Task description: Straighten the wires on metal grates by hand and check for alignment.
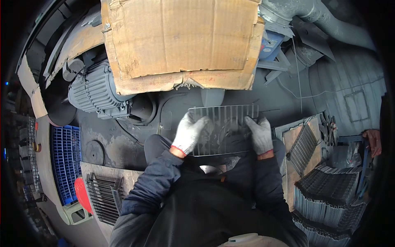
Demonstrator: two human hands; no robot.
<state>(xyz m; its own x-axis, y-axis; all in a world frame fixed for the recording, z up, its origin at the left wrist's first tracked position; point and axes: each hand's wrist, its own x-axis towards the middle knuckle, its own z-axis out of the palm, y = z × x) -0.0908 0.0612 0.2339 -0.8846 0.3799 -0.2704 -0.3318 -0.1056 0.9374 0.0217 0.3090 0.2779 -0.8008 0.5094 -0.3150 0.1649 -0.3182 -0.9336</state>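
A rectangular metal wire rack (225, 117) with thin parallel bars is held up in front of my lap. My left hand (191, 132), in a white knit glove with a red cuff edge, is closed on the rack's left side, thumb over the bars. On the opposite side my right hand (260, 133), gloved the same way, grips the rack near its right edge. Some of the fingers are hidden behind the rack. Dark trousers and the floor show through the bars.
Above the rack hangs a large cardboard sheet (185, 37). A grey electric motor (94, 88) stands at the left. More wire racks lie on a board at lower left (105, 197), and stacked racks (327, 193) rise at lower right. A blue plastic crate (66, 160) stands far left.
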